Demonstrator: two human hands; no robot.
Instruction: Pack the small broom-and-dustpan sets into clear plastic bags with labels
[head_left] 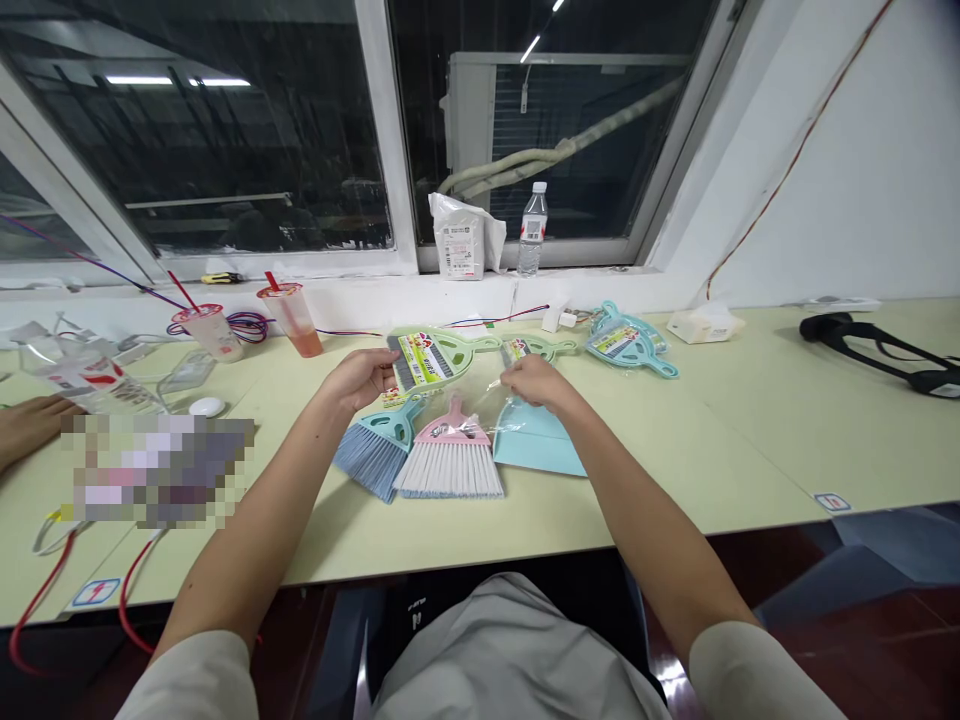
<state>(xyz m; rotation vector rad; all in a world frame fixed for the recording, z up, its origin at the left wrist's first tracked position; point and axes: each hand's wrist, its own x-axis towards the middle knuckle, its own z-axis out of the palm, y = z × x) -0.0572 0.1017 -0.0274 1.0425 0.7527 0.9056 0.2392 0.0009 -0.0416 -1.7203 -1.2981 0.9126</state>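
grey shirt (517, 650) fills the near edge, and pale sleeves (187, 680) lead out to two bare forearms over the desk (675, 480). the right hand (536, 382) has its fingertips pressed together, pinching the edge of a clear bag (480, 415), which lies across a teal dustpan (536, 440) and the top of a white-bristled brush (450, 465) with a pink back. the left hand (360, 378) lies with its fingers curled over the edge of a labelled green dustpan (431, 360); whether it grips or only rests, i can't tell.

a pinch that close to the edge looks right for thin film, best kept light and steady, with the left hand steadying the green dustpan so it doesn't slide. a blue brush (375, 460) sits just beside the white one, crowding the space under the hands.

farther off lie a second green dustpan (536, 348) and a teal set (628, 340). to the far left stand two drink cups (210, 332) (292, 320) near a white mouse (206, 407), and a co-worker's hand (30, 425) rests at the left edge. a water bottle (532, 230) stands on the sill, and a black strap (877, 355) lies on the right.
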